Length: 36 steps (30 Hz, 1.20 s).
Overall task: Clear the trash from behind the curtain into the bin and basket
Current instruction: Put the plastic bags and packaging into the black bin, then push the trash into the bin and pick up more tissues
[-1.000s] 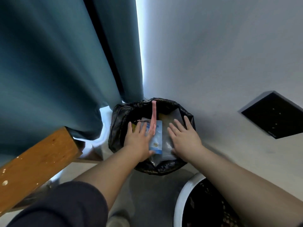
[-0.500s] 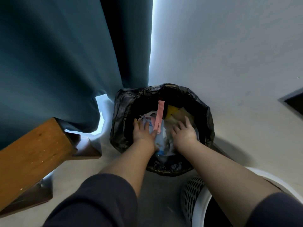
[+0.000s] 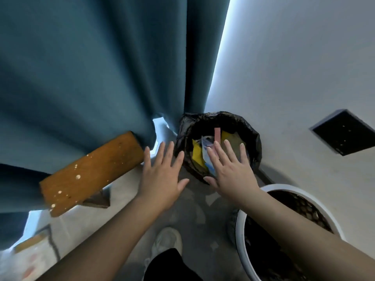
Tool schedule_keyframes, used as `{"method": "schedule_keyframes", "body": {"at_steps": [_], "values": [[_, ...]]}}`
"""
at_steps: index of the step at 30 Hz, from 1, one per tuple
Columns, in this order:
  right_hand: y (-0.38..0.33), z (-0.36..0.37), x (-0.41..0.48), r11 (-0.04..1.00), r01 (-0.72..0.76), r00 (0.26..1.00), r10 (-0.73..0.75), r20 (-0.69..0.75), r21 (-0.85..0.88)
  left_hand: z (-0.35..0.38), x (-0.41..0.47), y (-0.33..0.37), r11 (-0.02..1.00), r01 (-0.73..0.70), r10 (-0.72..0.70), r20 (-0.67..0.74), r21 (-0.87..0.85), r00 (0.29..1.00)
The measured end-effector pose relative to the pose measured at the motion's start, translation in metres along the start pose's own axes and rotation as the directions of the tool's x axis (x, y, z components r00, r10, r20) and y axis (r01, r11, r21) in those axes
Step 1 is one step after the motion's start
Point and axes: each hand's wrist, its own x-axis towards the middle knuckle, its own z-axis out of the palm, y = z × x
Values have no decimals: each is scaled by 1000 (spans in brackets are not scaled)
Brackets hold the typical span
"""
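Black-lined bin (image 3: 251, 134) stands in the corner, touching the teal curtain (image 3: 91, 78) and close to the white wall (image 3: 304, 67). Only the head view is available.

**Hands:** both are flat, palms down, with fingers straight and spread, and neither holds anything. My left hand (image 3: 162, 179) hovers beside the bin's near-left edge, over the floor and next to a wooden plank (image 3: 91, 173). My right hand (image 3: 229, 171) is over the bin's mouth.

**Risk:**
- The trash (image 3: 197, 157) is piled high.
- A pink strip (image 3: 217, 133) stands upright near the rim, so a careless push could tip it out.
- A shove on one side could tilt the light bin or drag the liner down.
- My right forearm crosses the white basket (image 3: 284, 188), so an elbow could knock it.

**Trash relative to fingers:**
- The yellow sheet and a blue-white wrapper (image 3: 207, 159) lie inside the bin, just under my right fingertips (image 3: 229, 149) and to their left.
- The pink strip is just past those fingertips.
- My left fingers (image 3: 169, 151) are outside the rim, near it but apart from the trash.
- The view is blurry, so I can't tell if my right palm touches the wrapper; it looks slightly above it.
- Nothing behind the curtain is visible.

My shoe (image 3: 166, 242) is at the bottom of the view.
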Motion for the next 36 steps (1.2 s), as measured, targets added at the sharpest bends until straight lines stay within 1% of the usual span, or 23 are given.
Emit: {"method": "schedule_keyframes", "body": {"at_steps": [3, 5, 7, 10, 13, 15, 17, 19, 21, 23, 25, 28, 30, 32, 34, 36], "values": [[-40, -17, -21, 996, 78, 997, -77, -18, 39, -4, -61, -28, 998, 68, -68, -10, 6, 998], [-69, -27, -36, 990, 136, 990, -135, -35, 29, 2, -107, -51, 992, 125, -125, -52, -5, 991], [-102, -35, -55, 979, 203, 979, -203, -26, 0, 8, -157, -73, 982, 188, -188, -64, -5, 980], [-159, -45, -84, 945, 320, 947, -318, 37, -63, 21, -234, -103, 951, 307, -307, -2, -28, 952], [-226, -48, -105, 892, 435, 898, -420, 133, -121, 49, -308, -141, 917, 391, -391, 11, -73, 920], [-273, -45, -110, 866, 483, 869, -455, 196, -131, 71, -351, -170, 861, 499, -490, 99, -102, 866], [-319, -35, -105, 836, 527, 842, -489, 229, -153, 102, -385, -200, 763, 630, -602, 196, -147, 775], [-365, -21, -93, 804, 569, 813, -519, 264, -172, 135, -411, -226, 693, 706, -659, 269, -149, 703], [-408, -4, -77, 792, 589, 792, -528, 308, -157, 170, -428, -247, 640, 751, -680, 336, -163, 652], [-447, 15, -61, 802, 584, 781, -516, 351, -122, 207, -438, -267, 588, 783, -686, 389, -201, 615], [-479, 37, -45, 807, 584, 766, -515, 385, -84, 242, -442, -283, 562, 801, -682, 431, -207, 591], [-517, 75, -19, 811, 585, 727, -517, 452, -13, 296, -440, -300, 555, 806, -674, 456, -205, 581], [-537, 102, -1, 831, 554, 715, -501, 487, 41, 331, -431, -312, 555, 803, -677, 444, -217, 588], [-555, 130, 17, 874, 477, 730, -454, 511, 94, 361, -416, -325, 551, 802, -686, 421, -232, 593], [-569, 158, 37, 918, 357, 753, -393, 528, 174, 388, -397, -335, 556, 797, -691, 402, -235, 600], [-580, 182, 57, 922, 213, 778, -361, 514, 324, 410, -378, -346, 563, 790, -706, 355, -243, 613]]}}
